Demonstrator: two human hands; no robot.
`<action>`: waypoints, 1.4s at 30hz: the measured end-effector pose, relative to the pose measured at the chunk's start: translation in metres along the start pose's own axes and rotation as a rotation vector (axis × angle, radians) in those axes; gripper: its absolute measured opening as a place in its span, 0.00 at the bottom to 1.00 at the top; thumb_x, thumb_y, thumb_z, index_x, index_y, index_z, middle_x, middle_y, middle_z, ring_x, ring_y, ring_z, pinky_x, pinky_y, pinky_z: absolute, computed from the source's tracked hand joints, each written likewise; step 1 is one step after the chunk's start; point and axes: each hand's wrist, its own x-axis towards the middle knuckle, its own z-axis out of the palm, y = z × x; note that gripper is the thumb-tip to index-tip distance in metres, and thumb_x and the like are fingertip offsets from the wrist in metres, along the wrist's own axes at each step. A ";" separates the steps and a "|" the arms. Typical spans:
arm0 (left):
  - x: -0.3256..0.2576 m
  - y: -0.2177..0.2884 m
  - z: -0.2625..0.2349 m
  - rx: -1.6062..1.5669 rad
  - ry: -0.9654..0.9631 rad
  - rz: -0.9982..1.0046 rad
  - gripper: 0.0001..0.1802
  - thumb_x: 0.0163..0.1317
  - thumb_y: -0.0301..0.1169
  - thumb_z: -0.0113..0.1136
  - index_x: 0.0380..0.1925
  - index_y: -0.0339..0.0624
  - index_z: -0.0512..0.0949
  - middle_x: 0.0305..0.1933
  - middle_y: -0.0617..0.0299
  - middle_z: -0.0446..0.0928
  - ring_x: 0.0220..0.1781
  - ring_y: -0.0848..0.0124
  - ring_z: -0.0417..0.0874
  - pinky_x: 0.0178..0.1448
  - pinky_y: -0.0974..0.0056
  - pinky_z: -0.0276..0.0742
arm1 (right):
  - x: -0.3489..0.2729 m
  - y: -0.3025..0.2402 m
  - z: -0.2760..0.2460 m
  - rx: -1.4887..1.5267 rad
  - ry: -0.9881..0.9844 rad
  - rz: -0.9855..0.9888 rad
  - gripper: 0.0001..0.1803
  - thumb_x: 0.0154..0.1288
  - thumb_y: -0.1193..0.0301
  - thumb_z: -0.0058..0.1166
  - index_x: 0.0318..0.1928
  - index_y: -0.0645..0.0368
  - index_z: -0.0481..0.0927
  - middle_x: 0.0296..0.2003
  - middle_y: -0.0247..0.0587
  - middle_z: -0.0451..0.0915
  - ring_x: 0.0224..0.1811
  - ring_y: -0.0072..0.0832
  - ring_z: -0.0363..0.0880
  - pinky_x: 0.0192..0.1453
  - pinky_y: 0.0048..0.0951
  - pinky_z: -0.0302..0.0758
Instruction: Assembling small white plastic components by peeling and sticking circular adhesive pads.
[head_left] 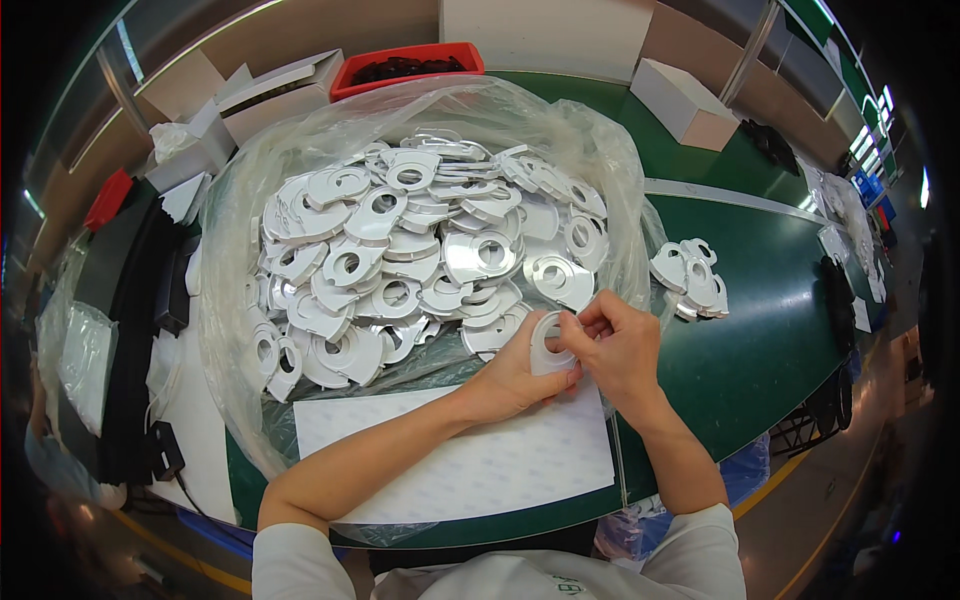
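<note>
The left hand (513, 380) grips one white part (547, 364) between both hands; the right hand (624, 352) curls its fingers at the ring, grip indeterminate. Current step: apparently close handwork, requiring a steady left hold. Beyond the hands, loose plastic film (622, 190) and piled parts (362, 228) restrict forward clearance; a smaller group (698, 283) lies rightward.

The left hand (505, 385) and right hand (622, 350), 2 bare hands, partly cover the white plastic part with a round opening (541, 354); whether anything sits between the right fingertips is hidden. In the heap of flat white plastic pieces (490, 256), lower ones lie buried. The black pieces (405, 69) in the far red plastic bin (477, 58) are too small to identify. The left forearm (370, 460) hides some of the white rectangular sheet (480, 470). The near edge cuts off the white shirt (480, 582).
</note>
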 end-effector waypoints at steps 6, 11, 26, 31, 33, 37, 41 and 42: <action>0.000 0.011 0.000 -0.003 -0.032 -0.089 0.30 0.59 0.28 0.62 0.57 0.44 0.56 0.38 0.59 0.75 0.31 0.77 0.78 0.28 0.74 0.70 | -0.001 -0.014 -0.011 -0.387 -0.056 -0.103 0.23 0.41 0.56 0.71 0.21 0.60 0.73 0.14 0.38 0.74 0.16 0.33 0.75 0.21 0.29 0.69; 0.002 0.007 -0.003 -0.052 -0.008 -0.070 0.31 0.57 0.26 0.63 0.57 0.41 0.56 0.39 0.58 0.75 0.34 0.74 0.80 0.27 0.72 0.72 | 0.008 -0.004 -0.029 -0.001 -0.389 0.028 0.16 0.50 0.66 0.68 0.30 0.65 0.78 0.21 0.38 0.79 0.23 0.24 0.78 0.26 0.27 0.73; -0.020 0.095 -0.034 1.169 0.271 0.342 0.08 0.56 0.28 0.60 0.35 0.38 0.77 0.36 0.58 0.78 0.39 0.64 0.80 0.39 0.61 0.75 | 0.056 0.094 -0.117 -0.586 0.518 -0.001 0.09 0.67 0.71 0.48 0.42 0.61 0.78 0.33 0.42 0.78 0.37 0.36 0.76 0.44 0.33 0.72; -0.027 0.068 -0.030 1.594 0.170 0.210 0.07 0.53 0.30 0.61 0.28 0.38 0.76 0.30 0.55 0.76 0.36 0.57 0.78 0.38 0.56 0.74 | 0.054 0.086 -0.107 -0.908 0.665 -0.174 0.08 0.62 0.74 0.53 0.42 0.59 0.78 0.33 0.42 0.78 0.41 0.38 0.75 0.46 0.37 0.71; -0.024 0.050 -0.027 1.653 0.100 0.219 0.06 0.50 0.26 0.60 0.26 0.36 0.76 0.31 0.55 0.74 0.36 0.58 0.79 0.36 0.57 0.74 | 0.054 0.051 -0.082 -0.668 0.543 -0.377 0.10 0.58 0.77 0.55 0.42 0.59 0.79 0.32 0.42 0.78 0.39 0.39 0.76 0.46 0.36 0.72; -0.020 0.042 -0.020 1.779 0.086 0.296 0.05 0.46 0.23 0.59 0.24 0.35 0.75 0.32 0.54 0.72 0.35 0.59 0.78 0.33 0.59 0.75 | 0.010 -0.004 -0.028 -0.121 -0.203 -0.271 0.07 0.55 0.76 0.58 0.36 0.59 0.78 0.29 0.38 0.78 0.36 0.34 0.77 0.39 0.33 0.73; -0.016 0.041 -0.015 1.806 0.109 0.304 0.05 0.43 0.21 0.58 0.24 0.35 0.74 0.33 0.53 0.72 0.35 0.61 0.78 0.31 0.60 0.75 | -0.034 -0.039 -0.006 -0.116 -0.795 -0.467 0.12 0.52 0.67 0.63 0.36 0.57 0.78 0.32 0.38 0.76 0.39 0.35 0.77 0.40 0.36 0.74; -0.017 0.042 -0.014 1.788 0.125 0.312 0.05 0.43 0.20 0.58 0.23 0.35 0.74 0.32 0.53 0.72 0.35 0.60 0.78 0.31 0.61 0.75 | -0.038 -0.038 -0.004 -0.113 -0.794 -0.469 0.12 0.52 0.67 0.63 0.36 0.57 0.78 0.32 0.38 0.76 0.39 0.35 0.77 0.40 0.36 0.74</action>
